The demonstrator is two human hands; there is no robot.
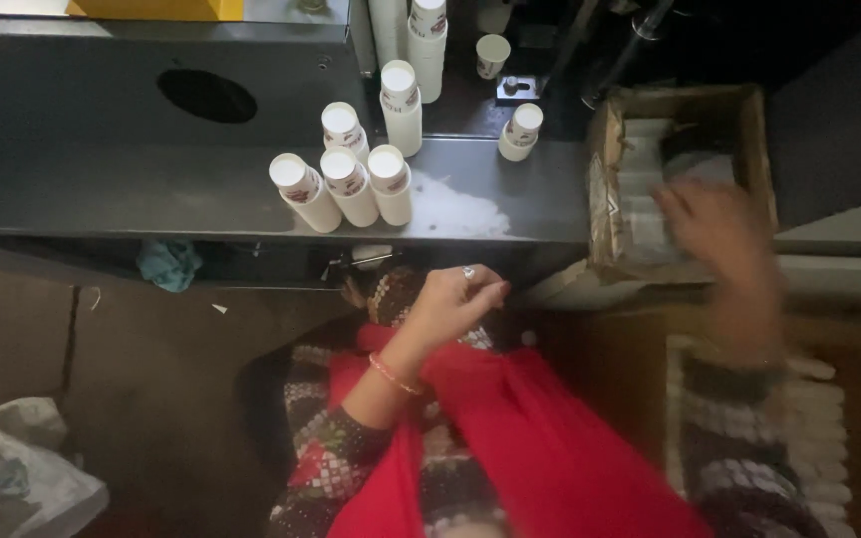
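Note:
My left hand hovers below the front edge of the dark metal shelf, fingers pinched together, a ring on one finger and a bangle at the wrist; whether it holds anything I cannot tell. My right hand is blurred by motion and reaches into an open cardboard box that contains rows of stacked white paper cups. Several stacks of white printed paper cups stand on the shelf to the left of the box. A red cloth drapes over my lap.
A round hole opens in the shelf's back panel. A single cup and taller stacks stand further back. A teal rag lies under the shelf, a crumpled white bag on the floor at left. More cup rows lie at right.

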